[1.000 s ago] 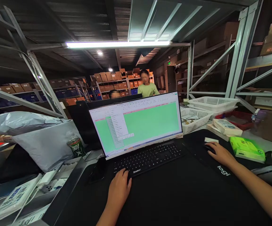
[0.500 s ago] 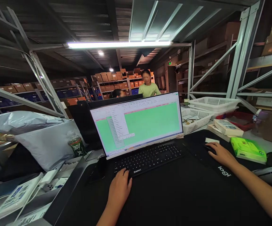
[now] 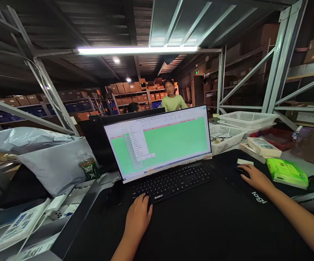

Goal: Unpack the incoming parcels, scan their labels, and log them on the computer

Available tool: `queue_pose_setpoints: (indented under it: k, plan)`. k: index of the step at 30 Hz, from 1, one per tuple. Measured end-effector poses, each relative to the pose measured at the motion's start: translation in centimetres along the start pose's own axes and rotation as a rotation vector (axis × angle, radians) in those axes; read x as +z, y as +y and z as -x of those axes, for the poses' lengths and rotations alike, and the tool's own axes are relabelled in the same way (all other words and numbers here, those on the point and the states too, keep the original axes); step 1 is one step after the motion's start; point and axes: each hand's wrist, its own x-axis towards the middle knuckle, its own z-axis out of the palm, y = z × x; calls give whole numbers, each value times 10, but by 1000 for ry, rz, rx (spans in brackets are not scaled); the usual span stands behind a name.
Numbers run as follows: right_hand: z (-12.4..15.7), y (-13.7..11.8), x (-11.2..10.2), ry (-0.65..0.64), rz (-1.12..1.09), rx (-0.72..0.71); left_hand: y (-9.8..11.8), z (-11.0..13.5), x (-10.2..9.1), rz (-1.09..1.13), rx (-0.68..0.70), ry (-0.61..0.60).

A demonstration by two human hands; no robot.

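Observation:
My left hand (image 3: pixel 138 214) lies at the lower left corner of a black keyboard (image 3: pixel 173 185), fingers stretched onto the keys and holding nothing. Over at the right, my right hand (image 3: pixel 256 179) rests curved over a dark computer mouse (image 3: pixel 242 172), most of it hidden under the palm and fingers. Both hands are on a black desk mat (image 3: pixel 195 224) with white "logi" lettering near the right wrist. Behind the keyboard stands a monitor (image 3: pixel 173 141) with a green spreadsheet and a white drop-down menu; its text is too small to read.
White baskets (image 3: pixel 227 139), flat boxes (image 3: pixel 264 146) and a bright green tissue pack (image 3: pixel 286 173) sit at the right. Grey parcels (image 3: pixel 50 166), a bottle (image 3: pixel 89 168) and a dark-walled tray (image 3: pixel 75 221) occupy the left. Beyond the monitor are two people, one in a light green shirt (image 3: pixel 173 103).
Both hands keep their places on the keyboard and mouse. Behind the monitor, the lower person's head has shifted slightly left.

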Motion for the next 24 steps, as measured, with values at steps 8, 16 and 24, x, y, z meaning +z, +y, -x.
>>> queue_pose_setpoints:
  k: [8,16,24]
  plan:
    - [0,0,-1,-23,-4,14,-1,0,1,5,-6,-24]
    - [0,0,-1,34,28,54,0,0,-2,21,-6,-11]
    - [-1,7,6,60,47,35,4,0,-7,4,-23,-42]
